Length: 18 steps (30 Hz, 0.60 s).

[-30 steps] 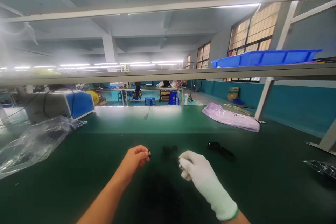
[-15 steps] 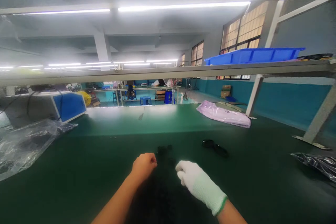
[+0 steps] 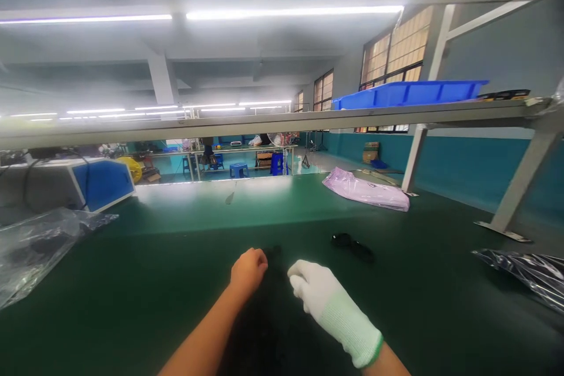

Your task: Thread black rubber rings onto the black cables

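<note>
My left hand (image 3: pixel 249 271) is bare and held over the green tabletop (image 3: pixel 145 282), its fingers curled together. In a white knit glove with a green cuff, my right hand (image 3: pixel 314 288) faces it, thumb and fingers bent inward. A dark, blurred object (image 3: pixel 274 251) shows just beyond and between the hands; its kind cannot be made out against the dark surface. Whatever the fingertips grip is hidden or too dark to see. A black item made of two joined rounded parts (image 3: pixel 352 247) lies on the table beyond my right hand.
A pinkish plastic-wrapped packet (image 3: pixel 365 191) lies at the far right. Clear plastic film (image 3: pixel 39 247) and a blue-and-grey box (image 3: pixel 103 184) are at left. Dark plastic wrapping (image 3: pixel 524 273) sits at right. A shelf beam (image 3: pixel 264 124) crosses overhead, bearing a blue tray (image 3: pixel 414 94).
The view has turned slightly right, shifting the surroundings leftward. My left hand has moved a little away from me and closer to my right hand. Both hands remain curled.
</note>
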Motion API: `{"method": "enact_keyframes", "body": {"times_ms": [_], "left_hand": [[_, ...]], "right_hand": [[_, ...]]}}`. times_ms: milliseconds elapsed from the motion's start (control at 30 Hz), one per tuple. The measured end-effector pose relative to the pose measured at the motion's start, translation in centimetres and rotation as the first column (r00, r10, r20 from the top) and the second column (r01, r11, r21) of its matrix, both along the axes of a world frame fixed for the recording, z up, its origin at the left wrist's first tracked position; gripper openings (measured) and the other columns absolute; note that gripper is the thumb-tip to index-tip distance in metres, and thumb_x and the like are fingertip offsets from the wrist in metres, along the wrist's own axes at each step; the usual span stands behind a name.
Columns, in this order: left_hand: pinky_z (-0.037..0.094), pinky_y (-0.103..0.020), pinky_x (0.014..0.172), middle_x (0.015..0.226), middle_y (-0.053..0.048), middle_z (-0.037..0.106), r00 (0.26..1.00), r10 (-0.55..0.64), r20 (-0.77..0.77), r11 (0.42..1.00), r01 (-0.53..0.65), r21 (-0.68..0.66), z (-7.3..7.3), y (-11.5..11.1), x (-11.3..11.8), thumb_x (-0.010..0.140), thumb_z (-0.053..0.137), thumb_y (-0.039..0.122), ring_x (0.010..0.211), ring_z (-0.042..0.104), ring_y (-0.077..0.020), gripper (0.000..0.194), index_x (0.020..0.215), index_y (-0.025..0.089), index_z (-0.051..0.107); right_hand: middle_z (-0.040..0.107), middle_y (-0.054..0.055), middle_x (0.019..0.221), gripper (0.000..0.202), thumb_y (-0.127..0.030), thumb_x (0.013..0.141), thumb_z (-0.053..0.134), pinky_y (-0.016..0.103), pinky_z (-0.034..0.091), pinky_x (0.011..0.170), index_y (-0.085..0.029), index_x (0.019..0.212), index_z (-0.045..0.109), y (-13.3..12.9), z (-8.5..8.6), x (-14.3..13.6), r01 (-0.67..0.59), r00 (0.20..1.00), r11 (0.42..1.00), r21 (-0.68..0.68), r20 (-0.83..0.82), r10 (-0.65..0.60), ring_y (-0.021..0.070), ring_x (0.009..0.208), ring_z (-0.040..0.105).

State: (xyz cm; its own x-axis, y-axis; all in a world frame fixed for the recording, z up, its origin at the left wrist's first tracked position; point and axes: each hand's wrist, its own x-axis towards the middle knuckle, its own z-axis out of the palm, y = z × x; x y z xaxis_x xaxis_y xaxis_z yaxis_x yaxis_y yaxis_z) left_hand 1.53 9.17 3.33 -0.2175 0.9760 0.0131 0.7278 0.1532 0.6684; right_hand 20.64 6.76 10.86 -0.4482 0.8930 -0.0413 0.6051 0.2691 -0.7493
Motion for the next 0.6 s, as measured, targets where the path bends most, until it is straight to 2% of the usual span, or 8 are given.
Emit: {"method": "enact_keyframes", "body": {"times_ms": [67, 133, 300, 467, 600], "left_hand": [[0.044, -0.028, 0.069, 0.078, -0.001, 0.06, 0.984, -0.038, 0.176, 0.999, 0.037, 0.007, 1.0, -1.4, 0.1, 0.084, 0.055, 0.023, 0.073, 0.056, -0.014, 0.01, 0.08, 0.014, 0.059], [0.038, -0.023, 0.059, 0.065, 0.003, 0.054, 0.928, -0.09, 0.36, 0.996, 0.088, 0.023, 2.1, -3.1, 0.5, 0.08, 0.053, 0.024, 0.061, 0.05, -0.011, 0.011, 0.076, 0.015, 0.057], [0.033, -0.022, 0.056, 0.062, 0.003, 0.05, 0.702, -0.187, 0.687, 0.98, 0.184, 0.079, 5.1, -6.5, 1.7, 0.068, 0.061, 0.03, 0.056, 0.043, -0.0089, 0.016, 0.069, 0.016, 0.054], [0.036, -0.024, 0.058, 0.058, 0.004, 0.044, 0.483, -0.249, 0.839, 0.956, 0.262, 0.133, 7.2, -7.8, 2.2, 0.064, 0.061, 0.029, 0.055, 0.044, -0.0093, 0.017, 0.064, 0.017, 0.049], [0.037, -0.025, 0.061, 0.062, 0.002, 0.047, 0.403, -0.286, 0.869, 0.941, 0.29, 0.176, 8.2, -8.6, 2.4, 0.065, 0.062, 0.03, 0.059, 0.047, -0.0107, 0.018, 0.067, 0.017, 0.05]], "right_hand": [[0.054, -0.001, 0.064, 0.017, -0.017, 0.078, 0.039, 0.022, 0.03, 0.049, -0.019, 0.072, 0.054, 0.0, -0.2, -0.2, 0.013, 0.998, 1.0, 0.0, -0.055, -0.013, 0.0083, 0.046, 0.047], [0.052, -0.003, 0.061, 0.013, -0.022, 0.078, 0.042, 0.022, 0.032, 0.049, -0.018, 0.072, 0.053, -0.1, -0.5, -0.6, 0.002, 0.992, 1.0, -0.008, -0.124, -0.003, 0.0087, 0.047, 0.048], [0.054, -0.003, 0.058, 0.011, -0.027, 0.071, 0.046, 0.019, 0.034, 0.044, -0.018, 0.073, 0.053, -0.5, -0.9, -1.5, -0.086, 0.955, 0.992, -0.093, -0.291, 0.055, 0.0092, 0.047, 0.051], [0.054, -0.003, 0.053, 0.011, -0.026, 0.06, 0.042, 0.02, 0.032, 0.038, -0.018, 0.066, 0.046, -0.9, 0.5, -1.7, -0.162, 0.92, 0.966, -0.2, -0.385, 0.074, 0.0082, 0.037, 0.045], [0.053, -0.003, 0.05, 0.007, -0.025, 0.059, 0.043, 0.019, 0.03, 0.038, -0.019, 0.062, 0.044, -1.8, 1.8, -1.5, -0.17, 0.91, 0.967, -0.189, -0.407, 0.08, 0.0071, 0.036, 0.041]]}}
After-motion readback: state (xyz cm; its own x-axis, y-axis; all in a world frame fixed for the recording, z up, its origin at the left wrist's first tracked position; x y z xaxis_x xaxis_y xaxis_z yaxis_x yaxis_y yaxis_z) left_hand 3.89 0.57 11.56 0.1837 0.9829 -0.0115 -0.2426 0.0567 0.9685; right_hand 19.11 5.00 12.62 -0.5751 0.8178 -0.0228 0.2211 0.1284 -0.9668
